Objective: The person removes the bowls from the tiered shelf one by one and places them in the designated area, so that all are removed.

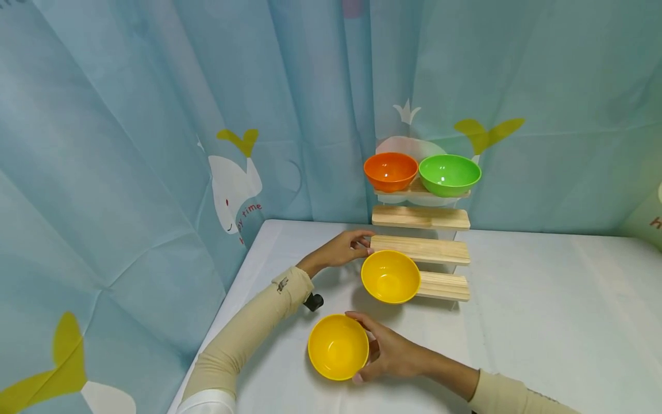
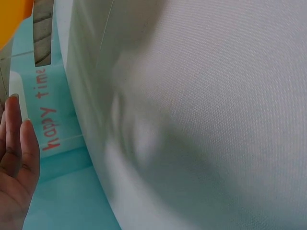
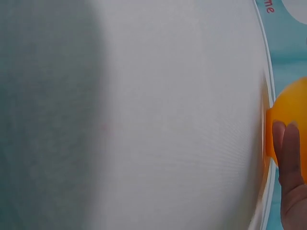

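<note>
One yellow bowl [image 1: 338,347] is at the front of the white table, its opening up. My right hand [image 1: 390,352] grips its right side, thumb near the front and fingers at the back; the right wrist view shows the fingers [image 3: 290,153] against the bowl's wall. Another yellow bowl [image 1: 391,277] is at the left part of the lowest plank of a wooden stepped rack [image 1: 443,286], covering some of it. My left hand [image 1: 341,248] is just left of this bowl and the rack, thumb close to the rim. In the left wrist view its fingers [image 2: 29,148] look fairly straight, apart from the bowl.
An orange bowl [image 1: 391,171] and a green bowl [image 1: 449,175] stand side by side on the rack's top plank. Behind the table hangs a blue curtain [image 1: 320,115], which also runs along the left edge. White tabletop [image 1: 548,310] extends right of the rack.
</note>
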